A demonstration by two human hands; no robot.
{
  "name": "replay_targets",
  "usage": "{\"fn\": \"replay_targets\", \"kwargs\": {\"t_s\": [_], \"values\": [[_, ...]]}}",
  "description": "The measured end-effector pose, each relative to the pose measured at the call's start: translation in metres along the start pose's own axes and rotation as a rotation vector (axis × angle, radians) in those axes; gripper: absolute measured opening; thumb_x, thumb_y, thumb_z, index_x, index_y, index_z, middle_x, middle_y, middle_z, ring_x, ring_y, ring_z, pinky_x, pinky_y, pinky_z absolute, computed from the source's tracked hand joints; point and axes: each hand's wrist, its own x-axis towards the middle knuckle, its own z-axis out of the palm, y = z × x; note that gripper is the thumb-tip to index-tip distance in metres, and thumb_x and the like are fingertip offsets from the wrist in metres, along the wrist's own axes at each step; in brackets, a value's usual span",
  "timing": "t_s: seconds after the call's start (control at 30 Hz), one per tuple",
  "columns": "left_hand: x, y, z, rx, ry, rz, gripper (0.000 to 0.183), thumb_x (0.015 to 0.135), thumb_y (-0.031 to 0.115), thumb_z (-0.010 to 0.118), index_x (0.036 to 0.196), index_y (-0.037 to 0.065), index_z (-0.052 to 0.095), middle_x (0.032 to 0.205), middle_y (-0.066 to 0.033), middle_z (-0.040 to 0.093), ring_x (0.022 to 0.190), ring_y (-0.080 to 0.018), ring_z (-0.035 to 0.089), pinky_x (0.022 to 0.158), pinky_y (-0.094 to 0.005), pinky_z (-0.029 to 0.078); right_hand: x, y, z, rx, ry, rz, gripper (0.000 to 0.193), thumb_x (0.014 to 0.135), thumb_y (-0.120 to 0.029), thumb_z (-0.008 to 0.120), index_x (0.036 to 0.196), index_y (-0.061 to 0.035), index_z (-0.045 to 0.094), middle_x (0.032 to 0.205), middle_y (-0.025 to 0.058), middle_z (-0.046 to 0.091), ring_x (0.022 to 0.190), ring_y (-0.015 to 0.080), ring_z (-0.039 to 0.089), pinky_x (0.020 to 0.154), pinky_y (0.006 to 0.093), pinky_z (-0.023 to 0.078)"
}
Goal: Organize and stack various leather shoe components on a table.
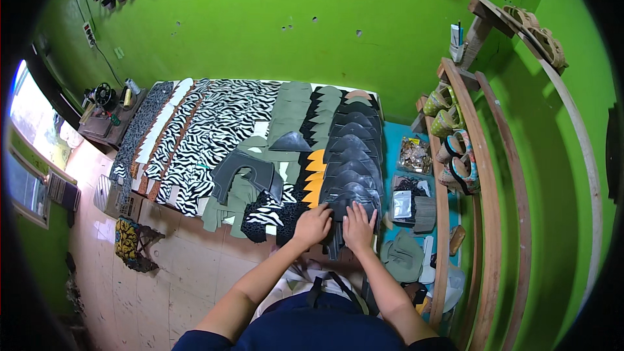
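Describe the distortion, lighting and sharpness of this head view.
Head view: strong fisheye, so the wooden shelf rails bow and the corners go black; daylight blows out the window at left; both hands and the dark cut pieces look sharp and evenly lit.

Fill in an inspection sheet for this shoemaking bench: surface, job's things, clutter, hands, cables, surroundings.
Surface: worktable, turquoise top, nearly covered.
Job's things: overlapping row of dark grey cut upper pieces; zebra-print sheets; olive green cut pieces.
Clutter: clear packet of small metal fittings; olive cloth hat.
Hands: left hand and right hand flat on the nearest dark piece.
Cables: black wire down the wall.
Surroundings: bright green wall; wooden shoe rack; sewing machine.
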Motion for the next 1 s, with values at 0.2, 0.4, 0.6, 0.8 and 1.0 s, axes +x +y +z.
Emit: {"fn": "replay_targets", "kwargs": {"t_s": [0.2, 0.4, 0.6, 0.8, 1.0], "values": [[-0.002, -0.073, -0.043, 0.136, 0.256, -0.087, 0.023, 0.078, 0.016, 0.057, 0.097, 0.003, 0.061, 0.099, -0.0123, 0.060, 0.083, -0.0288, 0.060, 0.072, -0.0384, 0.049, 0.054, -0.069, 0.004, 0.201, 0.153, 0.032, 0.028, 0.086, -0.027, 0.051, 0.103, -0.0070, 0.060, 0.101, 0.0067, 0.059, 0.102, 0.0240, 0.052, 0.101, 0.0481, 0.026], [-0.002, -0.154, -0.105, 0.288, 0.338, -0.252, 0.028, 0.077, 0.018, 0.058, 0.102, 0.005, 0.058, 0.100, -0.0114, 0.057, 0.085, -0.0290, 0.058, 0.072, -0.0398, 0.047, 0.112, -0.145, 0.043, 0.264, 0.051, 0.078, 0.030, 0.083, -0.030, 0.058, 0.100, -0.0058, 0.060, 0.092, 0.0102, 0.059, 0.090, 0.0282, 0.055, 0.078, 0.0396, 0.040], [-0.014, -0.236, -0.145, 0.346, 0.228, -0.395, 0.043, 0.073, 0.026, 0.064, 0.106, 0.002, 0.053, 0.100, -0.0166, 0.055, 0.088, -0.0317, 0.056, 0.074, -0.0412, 0.047, 0.138, -0.219, 0.081, 0.165, -0.083, 0.272, 0.058, 0.079, -0.040, 0.061, 0.122, -0.0045, 0.047, 0.106, 0.0147, 0.052, 0.103, 0.0310, 0.049, 0.085, 0.0430, 0.037], [-0.004, -0.255, -0.166, 0.339, 0.086, -0.312, 0.062, 0.066, 0.034, 0.073, 0.114, 0.001, 0.050, 0.100, -0.0174, 0.053, 0.092, -0.0314, 0.054, 0.077, -0.0392, 0.046, 0.149, -0.254, 0.097, 0.140, -0.026, 0.423, 0.067, 0.072, -0.040, 0.068, 0.124, -0.0035, 0.045, 0.111, 0.0170, 0.046, 0.106, 0.0317, 0.042, 0.091, 0.0423, 0.031], [-0.003, -0.273, -0.177, 0.284, 0.057, -0.302, 0.073, 0.064, 0.037, 0.071, 0.122, 0.002, 0.045, 0.102, -0.0180, 0.048, 0.093, -0.0321, 0.051, 0.078, -0.0399, 0.044, 0.156, -0.275, 0.101, 0.076, 0.008, 0.475, 0.060, 0.070, -0.029, 0.067, 0.121, -0.0044, 0.047, 0.112, 0.0170, 0.046, 0.108, 0.0324, 0.042, 0.091, 0.0436, 0.031]]}}
